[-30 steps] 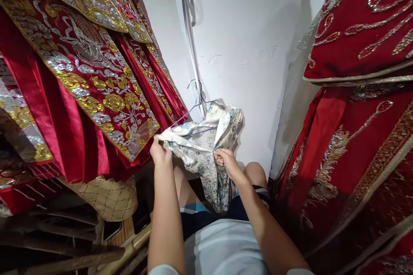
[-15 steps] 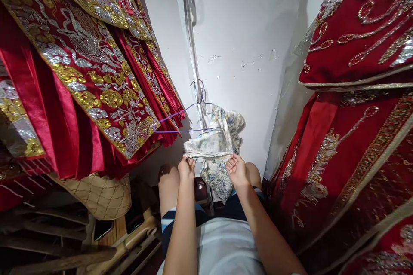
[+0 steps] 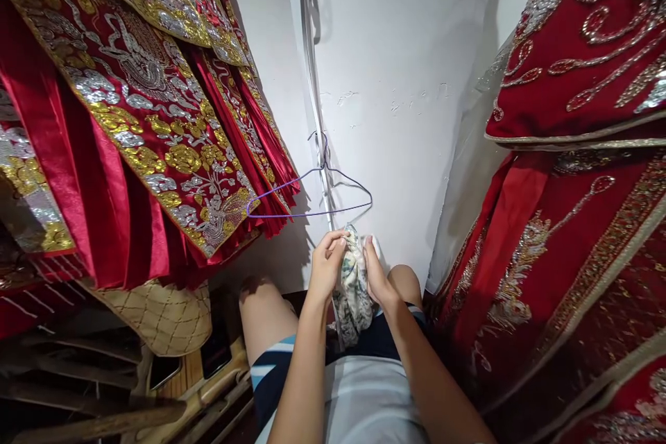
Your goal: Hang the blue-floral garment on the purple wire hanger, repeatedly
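Observation:
A floral cloth garment [image 3: 354, 291], pale with green and blue print, hangs bunched between my two hands above my lap. My left hand [image 3: 327, 260] pinches its left side near the top, fingers curled. On the other side my right hand [image 3: 377, 270] is closed on its right edge, thumb upward. Just beyond my hands a purple wire hanger [image 3: 306, 214] hangs bare from a white pole [image 3: 312, 97]. The garment's exact kind cannot be made out while it is gathered up.
Red dresses embroidered in gold and silver [image 3: 177, 118] hang on the left; beaded red dresses [image 3: 551, 243] hang close on the right. A white wall [image 3: 395, 48] stands ahead. At lower left are a wooden chair [image 3: 208, 395] and a quilted tan cloth [image 3: 161, 316].
The garment, earlier stretched wide between my hands and overlapping the hanger, is now gathered narrow below it. My hands have come closer together. The hanger's right side now shows.

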`<state>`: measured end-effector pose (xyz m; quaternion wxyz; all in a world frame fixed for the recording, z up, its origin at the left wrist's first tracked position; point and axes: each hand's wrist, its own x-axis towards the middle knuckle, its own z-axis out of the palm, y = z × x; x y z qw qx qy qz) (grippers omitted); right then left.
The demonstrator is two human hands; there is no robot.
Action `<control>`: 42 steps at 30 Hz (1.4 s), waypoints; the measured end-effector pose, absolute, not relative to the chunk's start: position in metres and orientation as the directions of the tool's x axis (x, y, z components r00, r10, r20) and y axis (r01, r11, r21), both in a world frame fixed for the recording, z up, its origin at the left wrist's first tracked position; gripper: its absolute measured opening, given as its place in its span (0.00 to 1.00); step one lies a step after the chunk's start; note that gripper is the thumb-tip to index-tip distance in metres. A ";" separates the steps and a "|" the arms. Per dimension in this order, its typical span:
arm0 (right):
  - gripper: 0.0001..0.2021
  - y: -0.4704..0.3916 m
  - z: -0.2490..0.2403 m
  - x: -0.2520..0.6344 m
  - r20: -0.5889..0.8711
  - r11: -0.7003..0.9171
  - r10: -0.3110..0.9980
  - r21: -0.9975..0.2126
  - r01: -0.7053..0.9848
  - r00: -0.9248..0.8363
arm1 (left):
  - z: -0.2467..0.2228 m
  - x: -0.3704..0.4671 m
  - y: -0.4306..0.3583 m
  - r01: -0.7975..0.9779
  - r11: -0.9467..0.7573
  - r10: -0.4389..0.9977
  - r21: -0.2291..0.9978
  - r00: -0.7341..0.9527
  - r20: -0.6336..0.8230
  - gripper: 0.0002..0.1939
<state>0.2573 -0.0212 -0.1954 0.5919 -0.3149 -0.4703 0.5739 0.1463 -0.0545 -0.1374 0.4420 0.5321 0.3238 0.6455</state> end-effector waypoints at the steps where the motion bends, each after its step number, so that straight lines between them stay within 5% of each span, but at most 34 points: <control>1: 0.23 -0.026 -0.188 0.258 0.177 0.091 0.967 -0.910 -0.405 -0.181 | -0.135 0.144 -0.056 -0.174 -0.418 0.907 0.892 -0.029 0.419 0.14; 4: 0.16 -0.038 -0.162 0.263 0.162 0.008 0.853 -0.955 -0.297 -0.497 | -0.135 0.130 -0.058 -0.040 -0.422 0.906 0.906 0.003 0.423 0.17; 7: 0.09 -0.038 -0.132 0.270 0.175 0.095 0.725 -0.983 -0.155 -0.666 | -0.146 0.110 -0.058 0.059 -0.357 0.933 0.932 0.069 0.353 0.14; 11: 0.03 -0.014 -0.091 0.282 0.287 0.267 0.782 -0.956 -0.119 -0.553 | -0.165 0.080 -0.063 0.166 -0.240 0.935 0.957 0.305 0.182 0.17; 15: 0.03 0.027 -0.069 0.292 0.505 0.513 0.820 -0.857 -0.045 -0.271 | -0.162 0.034 -0.068 0.558 -0.187 0.948 0.809 0.317 0.000 0.21; 19: 0.14 0.067 -0.082 0.287 0.614 0.624 0.780 -0.778 0.073 -0.122 | -0.134 -0.017 -0.065 0.704 -0.207 0.977 0.680 0.114 0.179 0.19; 25: 0.07 0.086 -0.117 0.278 0.490 0.530 0.845 -0.823 0.206 -0.216 | -0.095 -0.043 -0.064 0.723 -0.254 0.900 0.643 -0.067 0.431 0.06; 32: 0.12 0.067 -0.107 0.321 0.563 0.570 0.819 -0.776 0.271 -0.110 | -0.075 -0.020 -0.062 0.939 -0.076 0.883 0.336 -0.094 0.461 0.09; 36: 0.14 0.058 -0.099 0.329 0.583 0.588 0.806 -0.766 0.261 -0.105 | -0.054 -0.010 -0.045 0.952 -0.017 0.881 0.305 -0.130 0.455 0.16; 42: 0.14 0.045 -0.105 0.309 0.565 0.573 0.819 -0.792 0.213 -0.099 | -0.033 0.016 -0.007 0.876 -0.361 0.784 0.321 0.099 0.612 0.15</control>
